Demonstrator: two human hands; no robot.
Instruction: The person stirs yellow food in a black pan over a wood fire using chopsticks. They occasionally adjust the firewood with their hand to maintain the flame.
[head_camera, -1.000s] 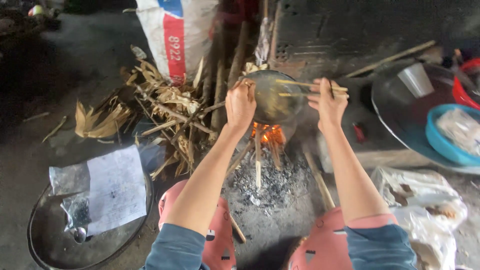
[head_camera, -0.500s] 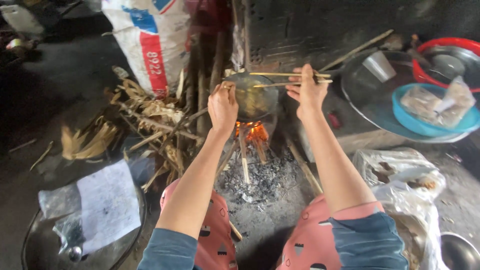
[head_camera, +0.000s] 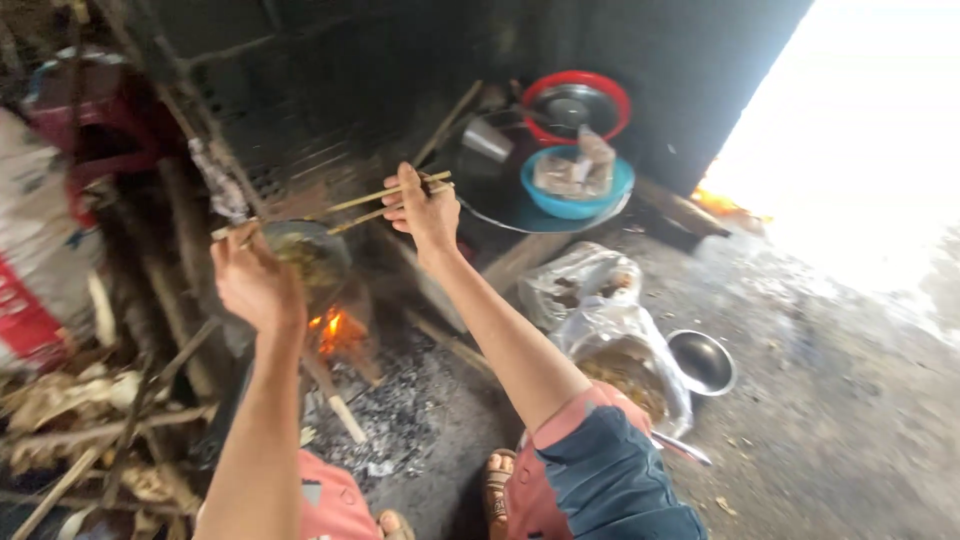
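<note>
Partly behind the left hand (head_camera: 255, 285), blurred pan (head_camera: 305, 255) contents.

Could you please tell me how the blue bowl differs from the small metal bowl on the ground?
The blue bowl is bright blue and holds clear bags of food, while the metal bowl is shiny grey and looks empty. The blue bowl sits on a large round tray near the wall; the metal bowl rests on the bare ground beside a plastic bag. Both are round, upright and untouched by either hand.
</note>
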